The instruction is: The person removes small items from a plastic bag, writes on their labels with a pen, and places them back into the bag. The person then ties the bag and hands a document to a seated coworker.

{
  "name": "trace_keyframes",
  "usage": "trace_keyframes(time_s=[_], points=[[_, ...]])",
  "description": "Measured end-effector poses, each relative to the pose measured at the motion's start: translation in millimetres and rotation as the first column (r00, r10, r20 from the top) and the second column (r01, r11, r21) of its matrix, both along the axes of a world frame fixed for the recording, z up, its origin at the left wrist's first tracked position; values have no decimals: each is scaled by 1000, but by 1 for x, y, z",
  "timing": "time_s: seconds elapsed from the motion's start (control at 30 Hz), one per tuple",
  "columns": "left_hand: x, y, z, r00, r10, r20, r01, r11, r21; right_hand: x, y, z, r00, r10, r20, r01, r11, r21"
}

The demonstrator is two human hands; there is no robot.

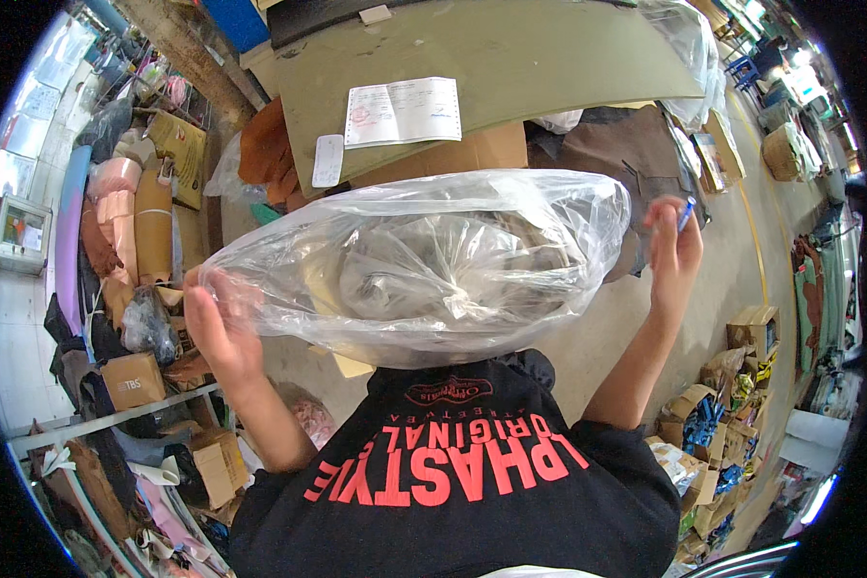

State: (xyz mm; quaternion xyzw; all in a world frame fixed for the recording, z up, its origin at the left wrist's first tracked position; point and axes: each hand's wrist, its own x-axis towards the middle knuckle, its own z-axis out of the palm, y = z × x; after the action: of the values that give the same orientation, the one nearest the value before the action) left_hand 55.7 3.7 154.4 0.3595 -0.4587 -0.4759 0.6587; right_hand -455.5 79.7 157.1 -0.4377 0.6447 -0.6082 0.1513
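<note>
Bag [405,200] of clear plastic between torso and tabletop [549,63], mouth spread wide: bunched film [453,279] inside apparently already gathered to a point, outer rim not yet drawn together. Of the hands, left hand [223,313] touching the bag's left end, grip or mere contact impossible to tell; right hand [674,241] around a blue pen [685,214], just beside the right end.

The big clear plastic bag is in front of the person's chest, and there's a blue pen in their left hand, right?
Not quite. The head view shows the blue pen in the right hand, not the left hand. The big clear plastic bag is where you said.
</note>
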Motion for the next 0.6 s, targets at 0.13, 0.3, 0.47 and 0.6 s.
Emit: trace_keyframes(time_s=[0.13,0.3,0.47,0.6], points=[[-24,8,-26,988,-114,-108,98,985,-139,0,29,-14,942,277,190,-323,902,285],[-93,8,-25,925,-186,330,212,976,-44,36,26,-39,885,376,275,-454,831,322],[-107,-27,-7,948,14,317,29,991,-132,9,20,24,987,45,153,-49,999,22],[-106,-48,3,1000,3,3,-2,994,-105,18,-3,47,984,86,158,-75,994,-76]])
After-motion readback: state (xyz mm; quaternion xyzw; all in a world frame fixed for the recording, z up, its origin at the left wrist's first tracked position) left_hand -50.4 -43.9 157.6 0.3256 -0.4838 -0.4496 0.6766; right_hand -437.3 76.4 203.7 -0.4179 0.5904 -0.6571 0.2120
